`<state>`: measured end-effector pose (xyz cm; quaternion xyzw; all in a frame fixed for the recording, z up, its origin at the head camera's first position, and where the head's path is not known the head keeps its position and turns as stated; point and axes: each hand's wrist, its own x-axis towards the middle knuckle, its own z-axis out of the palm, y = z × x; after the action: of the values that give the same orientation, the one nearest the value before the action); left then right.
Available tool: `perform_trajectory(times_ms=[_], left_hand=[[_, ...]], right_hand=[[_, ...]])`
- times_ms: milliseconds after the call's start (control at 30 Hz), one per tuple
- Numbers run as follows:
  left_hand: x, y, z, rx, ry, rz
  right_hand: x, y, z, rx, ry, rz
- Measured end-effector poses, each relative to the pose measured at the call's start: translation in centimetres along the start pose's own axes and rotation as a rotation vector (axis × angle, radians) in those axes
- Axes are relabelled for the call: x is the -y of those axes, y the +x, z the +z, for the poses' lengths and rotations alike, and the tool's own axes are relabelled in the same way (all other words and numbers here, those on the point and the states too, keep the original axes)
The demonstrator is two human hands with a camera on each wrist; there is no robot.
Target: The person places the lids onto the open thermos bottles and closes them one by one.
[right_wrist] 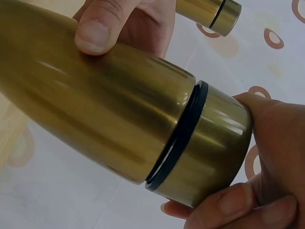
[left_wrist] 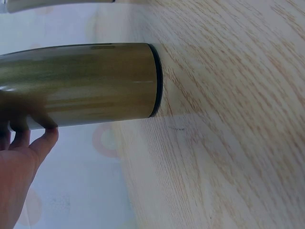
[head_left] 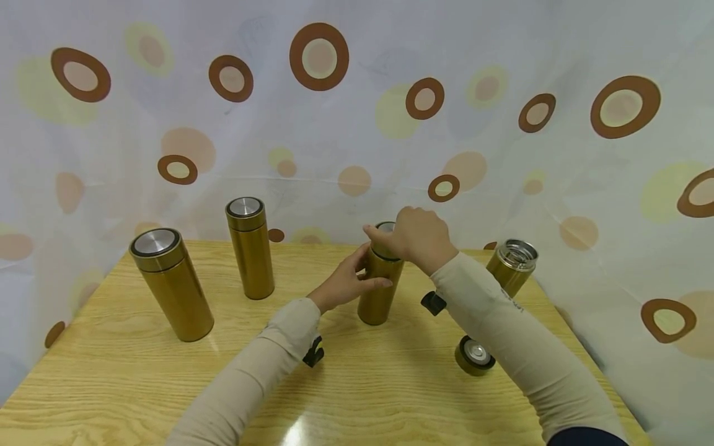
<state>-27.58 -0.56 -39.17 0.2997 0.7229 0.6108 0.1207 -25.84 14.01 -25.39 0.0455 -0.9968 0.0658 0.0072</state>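
Note:
A gold thermos flask (head_left: 377, 300) stands upright near the middle of the table. My left hand (head_left: 344, 284) holds its body from the left, thumb across the front and fingers round the far side. Over the top, my right hand (head_left: 422, 238) grips the flask's gold lid (right_wrist: 217, 143). In the right wrist view a dark ring (right_wrist: 178, 136) shows in the narrow gap between lid and body. The base (left_wrist: 155, 81) is close against the tabletop in the left wrist view. Part of the lid's steel top is hidden by the right hand in the head view.
Two capped gold flasks, a nearer one (head_left: 175, 291) and a farther one (head_left: 252, 254), stand at left. Behind the right forearm is an uncapped flask (head_left: 514, 263); a loose lid (head_left: 474, 356) lies underside up below that arm. A patterned sheet (head_left: 357, 136) hangs behind the wooden table (head_left: 139, 384).

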Motion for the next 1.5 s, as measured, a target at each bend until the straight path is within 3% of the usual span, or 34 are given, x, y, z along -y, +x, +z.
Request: perform_trajectory(times_ms=[167,267,500,667,900,1067,1300,1500], left_hand=[[0.1,-0.1,0.0,0.000,0.005,0.013],[0.1,-0.1,0.0,-0.002,0.012,0.011],[0.1,0.0,-0.1,-0.002,0.005,-0.017],[-0.2,0.1,-0.2,0.002,-0.009,-0.047],[-2.7,-1.0,0.1,0.020,-0.031,-0.051],[-2.9,-0.9,0.2,0.023,-0.028,-0.041],[-2.8,-0.9,0.2,0.019,-0.022,-0.035],[-0.8,0.0,0.2,0.009,-0.016,-0.012]], right_hand=[[-0.2,-0.1,-0.3,-0.001,-0.067,-0.028],[-0.9,-0.1,-0.9,0.032,-0.102,-0.098],[-2.7,0.0,-3.2,0.337,-0.002,-0.551],[-2.9,0.0,-4.1,0.382,-0.040,-0.679],[-3.0,0.5,-4.1,0.406,-0.009,-0.709],[-2.9,0.6,-4.0,0.379,-0.032,-0.693],[-2.4,0.4,-4.1,0.338,-0.127,-0.654],[-2.2,0.3,-4.0,0.296,-0.157,-0.621]])
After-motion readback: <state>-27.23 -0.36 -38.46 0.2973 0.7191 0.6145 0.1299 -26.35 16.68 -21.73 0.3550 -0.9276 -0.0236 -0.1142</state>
